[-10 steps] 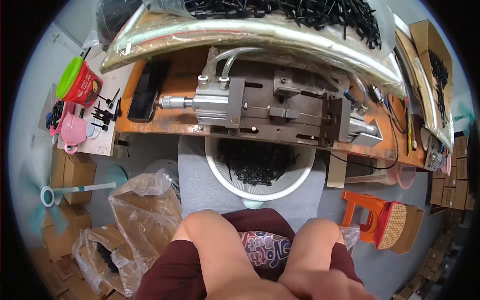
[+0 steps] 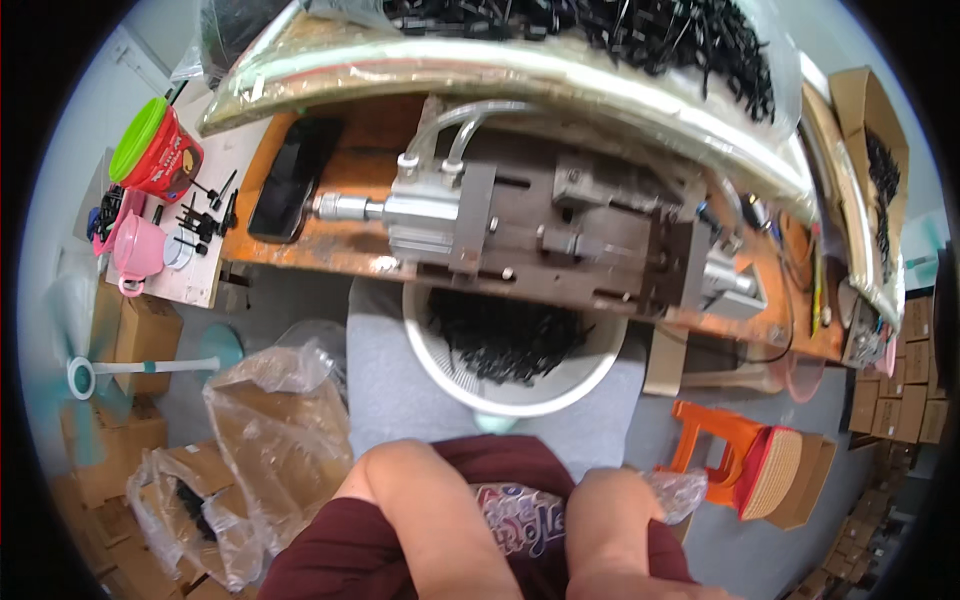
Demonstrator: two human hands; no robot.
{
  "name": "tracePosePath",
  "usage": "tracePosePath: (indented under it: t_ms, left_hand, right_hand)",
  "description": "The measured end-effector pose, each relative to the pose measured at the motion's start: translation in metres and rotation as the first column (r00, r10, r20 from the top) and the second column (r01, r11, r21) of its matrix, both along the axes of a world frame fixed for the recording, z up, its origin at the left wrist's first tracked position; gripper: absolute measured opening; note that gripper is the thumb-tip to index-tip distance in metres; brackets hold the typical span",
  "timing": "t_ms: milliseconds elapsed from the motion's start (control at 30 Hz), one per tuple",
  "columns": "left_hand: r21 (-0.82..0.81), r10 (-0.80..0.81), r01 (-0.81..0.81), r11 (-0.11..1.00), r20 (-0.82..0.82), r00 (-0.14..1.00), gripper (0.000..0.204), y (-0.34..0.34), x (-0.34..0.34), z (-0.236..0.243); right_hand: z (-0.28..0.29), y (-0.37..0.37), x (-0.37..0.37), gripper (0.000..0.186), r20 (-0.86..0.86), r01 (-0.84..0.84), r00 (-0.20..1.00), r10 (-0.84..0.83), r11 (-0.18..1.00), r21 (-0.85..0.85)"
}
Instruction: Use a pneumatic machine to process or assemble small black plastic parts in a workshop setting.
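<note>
Both my arms are bent, with the elbows forward and the forearms running back to the lower edge. My left forearm (image 2: pixel 445 525) leaves the picture there, so my left hand is out of sight. Past my right forearm (image 2: pixel 608 525), only a blurred sliver of my right hand (image 2: pixel 660 590) shows, its fingers hidden. Neither hand touches the work things in view. Ahead of my elbows, a white basket (image 2: pixel 525 408) holds many small black parts (image 2: pixel 510 345). Over its far side sits a metal clamping fixture (image 2: pixel 500 250) with air cylinders, a short block between its jaws.
A black phone (image 2: pixel 290 185) lies on the wooden bench (image 2: pixel 330 255). Plastic-covered board (image 2: pixel 500 65) carries heaped black parts. Left stand a red bucket (image 2: pixel 170 160), a pink cup (image 2: pixel 138 250) and a fan (image 2: pixel 150 367). An orange stool (image 2: pixel 715 450) stands right; cartons (image 2: pixel 905 385) lie beyond.
The whole view has shifted and tilted slightly, with some blur. My right hand has dropped mostly below the lower edge. Basket and fixture look otherwise unchanged.
</note>
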State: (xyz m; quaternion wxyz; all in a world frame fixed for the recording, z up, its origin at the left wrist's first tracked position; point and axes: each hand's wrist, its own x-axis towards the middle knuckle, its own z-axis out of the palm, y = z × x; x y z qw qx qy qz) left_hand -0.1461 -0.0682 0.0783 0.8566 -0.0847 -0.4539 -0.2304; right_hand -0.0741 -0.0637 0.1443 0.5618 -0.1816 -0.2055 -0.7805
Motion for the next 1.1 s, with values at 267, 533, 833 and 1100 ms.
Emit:
tracePosePath:
  t_ms: [267,533,833,1100]
  left_hand:
    - [0.123,0.424,-0.5,0.857,0.383,0.821,0.054,0.011,0.025,-0.029]
    - [-0.063,0.617,-0.982,-0.179,0.77,-0.162,0.054,0.059,0.064,-0.109]
    - [0.292,0.372,-0.913,-0.286,0.912,0.175,0.061,0.071,0.075,-0.147]
    - [0.147,0.255,-0.969,-0.198,0.962,0.094,0.072,0.064,0.082,-0.143]
  right_hand:
    - [-0.076,-0.034,0.008,0.032,-0.206,-0.033,0.976,-0.076,0.876,-0.481]
    - [-0.152,-0.152,-0.003,0.058,-0.108,-0.157,0.709,-0.697,-0.007,-0.988]
    - [-0.051,-0.222,0.148,0.022,-0.278,-0.168,0.268,-0.922,0.24,-0.956]
    - [-0.029,-0.22,0.238,0.023,0.111,-0.441,0.102,-0.989,-0.145,-0.886]
